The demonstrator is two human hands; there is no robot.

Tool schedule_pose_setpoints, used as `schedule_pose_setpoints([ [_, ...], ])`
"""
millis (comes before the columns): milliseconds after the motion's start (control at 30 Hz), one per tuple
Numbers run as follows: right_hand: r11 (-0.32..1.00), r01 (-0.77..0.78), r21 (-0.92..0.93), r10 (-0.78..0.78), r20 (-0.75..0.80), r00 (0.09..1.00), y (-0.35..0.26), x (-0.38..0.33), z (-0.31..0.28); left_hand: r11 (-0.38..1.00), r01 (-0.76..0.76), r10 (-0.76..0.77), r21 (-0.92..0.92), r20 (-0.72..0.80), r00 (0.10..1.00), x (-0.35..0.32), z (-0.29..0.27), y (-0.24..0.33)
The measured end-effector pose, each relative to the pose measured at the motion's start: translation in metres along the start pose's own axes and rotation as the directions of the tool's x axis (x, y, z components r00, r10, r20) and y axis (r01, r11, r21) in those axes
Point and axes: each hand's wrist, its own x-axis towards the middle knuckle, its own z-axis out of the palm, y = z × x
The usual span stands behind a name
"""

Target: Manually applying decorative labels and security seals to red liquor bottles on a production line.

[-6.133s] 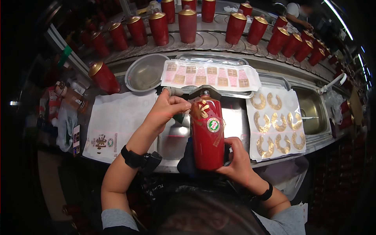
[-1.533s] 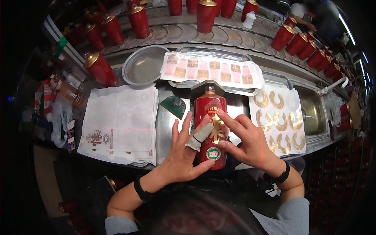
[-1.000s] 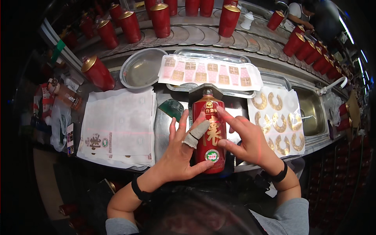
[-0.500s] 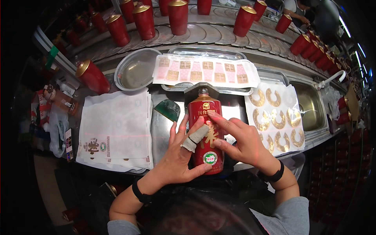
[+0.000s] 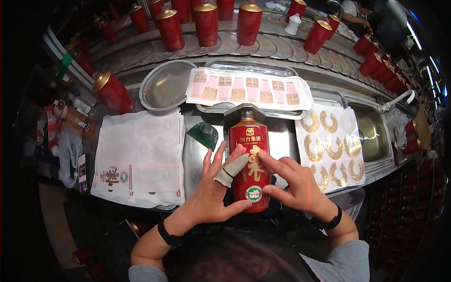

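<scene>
Left hand (image 5: 213, 191) and right hand (image 5: 300, 185): fingers spread, tips touching red bottle (image 5: 255, 174) (left wears grey finger cover (image 5: 231, 171)).

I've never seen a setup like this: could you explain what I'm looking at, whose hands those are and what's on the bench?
No robot here: a person works by hand, seen from a wide camera worn on their head, which bends straight edges. The left hand, one finger in a grey cover, and the right hand touch a red bottle, its neck pointing away; neither wraps around it. To its left lie a dark green piece and a stack of white sheets; to its right, a sheet of gold C-shapes. Beyond are a bowl, a pink-patterned sheet and, on a curved track, more red bottles.
</scene>
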Motion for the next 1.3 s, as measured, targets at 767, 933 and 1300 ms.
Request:
schedule_pose_setpoints([
  [767, 0.990, -0.026, 0.139, 0.011, 0.105, 0.994, 0.0056, -0.0109, 0.0080, 0.994, -0.018, 0.022, -0.107, 0.044, 0.999, 0.0009, 0.0032, -0.0060],
  [933, 0.988, -0.025, 0.152, 0.008, 0.110, 0.994, 0.0047, -0.0113, 0.0074, 0.994, -0.034, 0.038, -0.105, 0.037, 0.999, 0.0024, 0.0032, -0.0059],
  [1300, 0.986, -0.017, 0.164, 0.002, 0.088, 0.996, 0.0055, -0.0135, 0.0091, 0.993, -0.011, 0.016, -0.119, 0.034, 0.999, 0.0024, 0.0029, -0.0044],
])
